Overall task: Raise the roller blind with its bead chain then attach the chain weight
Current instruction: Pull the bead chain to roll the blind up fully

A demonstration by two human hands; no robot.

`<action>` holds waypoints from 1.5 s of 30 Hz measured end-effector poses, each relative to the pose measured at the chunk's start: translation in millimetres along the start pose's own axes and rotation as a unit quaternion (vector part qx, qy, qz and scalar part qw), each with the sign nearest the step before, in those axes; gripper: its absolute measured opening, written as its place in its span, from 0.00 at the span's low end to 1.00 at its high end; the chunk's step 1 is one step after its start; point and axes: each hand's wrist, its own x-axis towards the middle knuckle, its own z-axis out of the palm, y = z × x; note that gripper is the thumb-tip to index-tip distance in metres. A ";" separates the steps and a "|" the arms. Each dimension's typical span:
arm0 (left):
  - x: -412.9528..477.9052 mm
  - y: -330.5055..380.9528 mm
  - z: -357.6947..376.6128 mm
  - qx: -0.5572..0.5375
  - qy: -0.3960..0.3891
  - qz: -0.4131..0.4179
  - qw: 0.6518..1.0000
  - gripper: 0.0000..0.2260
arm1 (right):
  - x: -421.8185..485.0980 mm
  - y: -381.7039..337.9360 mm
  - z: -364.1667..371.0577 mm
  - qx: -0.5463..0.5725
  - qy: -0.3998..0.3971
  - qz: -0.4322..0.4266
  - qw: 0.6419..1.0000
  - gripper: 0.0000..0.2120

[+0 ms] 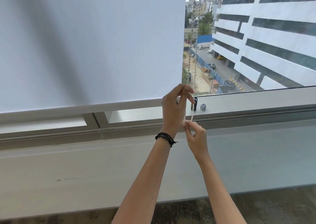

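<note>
A white roller blind [92, 44] covers the left part of the window, its bottom bar [80, 108] just above the sill. The bead chain [194, 65] hangs in two strands beside the blind's right edge. My left hand [174, 107], with a black wristband, pinches the chain at about sill height. My right hand [194, 135] pinches the chain's lower end just below. On the sill behind the chain stand a dark cylindrical piece [195, 102] and a small grey weight part [203, 106].
The grey window sill [256, 102] runs across the view, with a wide pale ledge [68, 172] below it. Through the glass on the right are a white building [273, 36] and a street far below.
</note>
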 end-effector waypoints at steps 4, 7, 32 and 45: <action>-4.1 -1.3 1.4 -0.018 0.022 0.013 1.000 0.11 | 19.4 -14.5 -22.0 0.060 0.043 0.008 0.997 0.10; -4.6 -2.4 3.2 -0.024 0.014 0.017 0.999 0.11 | 45.9 -40.6 -42.9 0.127 0.079 -0.014 0.989 0.10; 23.6 -17.7 -4.3 0.051 -0.035 0.057 0.996 0.11 | 189.1 -219.8 -44.0 0.187 0.005 -0.167 0.968 0.11; 16.8 -15.7 15.2 0.006 -0.053 0.062 0.997 0.11 | 188.4 -204.6 -40.0 0.178 0.127 -0.239 0.946 0.11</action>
